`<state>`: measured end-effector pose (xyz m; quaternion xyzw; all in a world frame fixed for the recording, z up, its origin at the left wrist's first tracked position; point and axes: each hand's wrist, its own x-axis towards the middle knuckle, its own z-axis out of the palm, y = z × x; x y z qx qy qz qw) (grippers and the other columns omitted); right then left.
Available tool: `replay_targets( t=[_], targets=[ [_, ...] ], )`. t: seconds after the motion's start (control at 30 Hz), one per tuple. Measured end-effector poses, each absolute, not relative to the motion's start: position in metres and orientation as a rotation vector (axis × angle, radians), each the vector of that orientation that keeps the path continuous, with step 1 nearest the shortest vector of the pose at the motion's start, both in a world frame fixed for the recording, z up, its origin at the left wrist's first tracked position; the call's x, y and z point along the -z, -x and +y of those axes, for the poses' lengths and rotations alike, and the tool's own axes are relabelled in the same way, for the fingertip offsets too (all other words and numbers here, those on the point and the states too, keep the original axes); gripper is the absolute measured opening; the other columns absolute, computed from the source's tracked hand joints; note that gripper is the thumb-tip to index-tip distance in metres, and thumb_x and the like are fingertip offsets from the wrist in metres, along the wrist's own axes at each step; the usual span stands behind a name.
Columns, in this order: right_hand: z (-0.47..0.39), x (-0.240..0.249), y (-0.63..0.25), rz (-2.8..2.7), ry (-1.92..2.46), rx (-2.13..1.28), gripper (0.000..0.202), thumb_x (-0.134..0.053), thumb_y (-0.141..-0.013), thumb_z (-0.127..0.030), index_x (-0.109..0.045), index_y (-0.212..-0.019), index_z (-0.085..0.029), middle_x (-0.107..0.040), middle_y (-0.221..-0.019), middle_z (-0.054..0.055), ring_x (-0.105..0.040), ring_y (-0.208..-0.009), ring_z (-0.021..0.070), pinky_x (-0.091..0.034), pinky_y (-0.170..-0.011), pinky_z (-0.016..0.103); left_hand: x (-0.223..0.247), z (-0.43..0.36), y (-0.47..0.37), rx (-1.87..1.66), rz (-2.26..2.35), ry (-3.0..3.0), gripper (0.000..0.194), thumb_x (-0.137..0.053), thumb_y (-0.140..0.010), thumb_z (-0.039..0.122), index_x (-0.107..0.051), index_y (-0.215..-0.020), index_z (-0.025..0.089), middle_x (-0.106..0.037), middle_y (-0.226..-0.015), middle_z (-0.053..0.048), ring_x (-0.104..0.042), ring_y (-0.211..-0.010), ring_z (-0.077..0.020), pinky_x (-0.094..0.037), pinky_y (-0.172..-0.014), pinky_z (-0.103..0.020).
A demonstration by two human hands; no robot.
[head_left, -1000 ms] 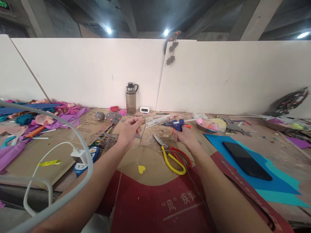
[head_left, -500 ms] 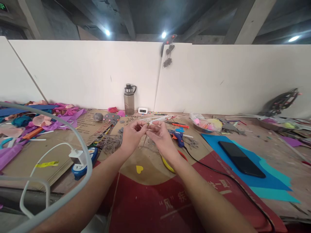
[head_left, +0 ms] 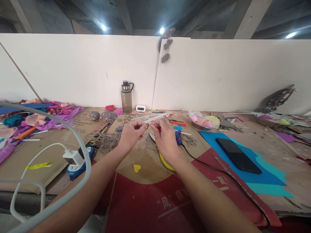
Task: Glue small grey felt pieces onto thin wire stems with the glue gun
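Note:
My left hand point(head_left: 131, 135) is closed in a pinch above the cardboard, with a tiny dark yellowish piece point(head_left: 147, 126) at its fingertips. Close beside it, my right hand point(head_left: 166, 137) has thumb and fingers pressed together; what they grip is too small to make out. Yellow-handled scissors point(head_left: 165, 162) lie partly under my right hand. Just right of that hand is a blue glue gun point(head_left: 178, 137), partly hidden. A yellow heart point(head_left: 137, 168) lies on the cardboard nearer to me. Grey yarn point(head_left: 107, 141) is tangled left of my left hand.
A bottle point(head_left: 126, 98) and small white clock point(head_left: 140, 108) stand at the back panel. Right, a black phone point(head_left: 238, 155) rests on blue sheets point(head_left: 272, 176). Left are a power strip point(head_left: 80, 169), a looping white cable point(head_left: 84, 152) and coloured scraps point(head_left: 36, 119). A black cord crosses the red board.
The view has shifted slightly. My right hand has turned, its fingers now more upright and covering more of the glue gun. The scissors' blade shows more between my hands.

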<state>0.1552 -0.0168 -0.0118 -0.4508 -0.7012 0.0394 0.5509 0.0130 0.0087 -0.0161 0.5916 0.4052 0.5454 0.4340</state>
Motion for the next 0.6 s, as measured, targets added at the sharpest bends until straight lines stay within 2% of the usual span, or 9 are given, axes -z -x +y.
replay_targets(
  t=[0.13,0.6],
  targets=[
    [-0.015,0.013,-0.156,-1.720,1.066,-0.026,0.013,-0.045,-0.091,-0.021,-0.053,-0.081,-0.021,-0.058,-0.086,0.005,-0.053,-0.083,0.0190,-0.043,-0.077,0.033,0.011,0.004,-0.015,-1.328,1.055,-1.534,0.020,-0.066,-0.069,0.033,-0.056,-0.062,0.017,-0.045,-0.047,0.006,-0.035,-0.039,-0.0054,-0.028,-0.042,-0.020],
    [-0.013,0.014,-0.159,-1.755,1.057,0.016,0.013,-0.046,-0.092,-0.022,-0.057,-0.086,-0.020,-0.059,-0.091,0.007,-0.054,-0.086,0.0199,-0.044,-0.079,0.035,-0.001,-0.006,-0.017,-1.249,1.135,-1.621,0.014,-0.065,-0.066,0.027,-0.055,-0.063,0.017,-0.044,-0.048,0.007,-0.035,-0.042,-0.0059,-0.029,-0.044,-0.021]
  ],
)
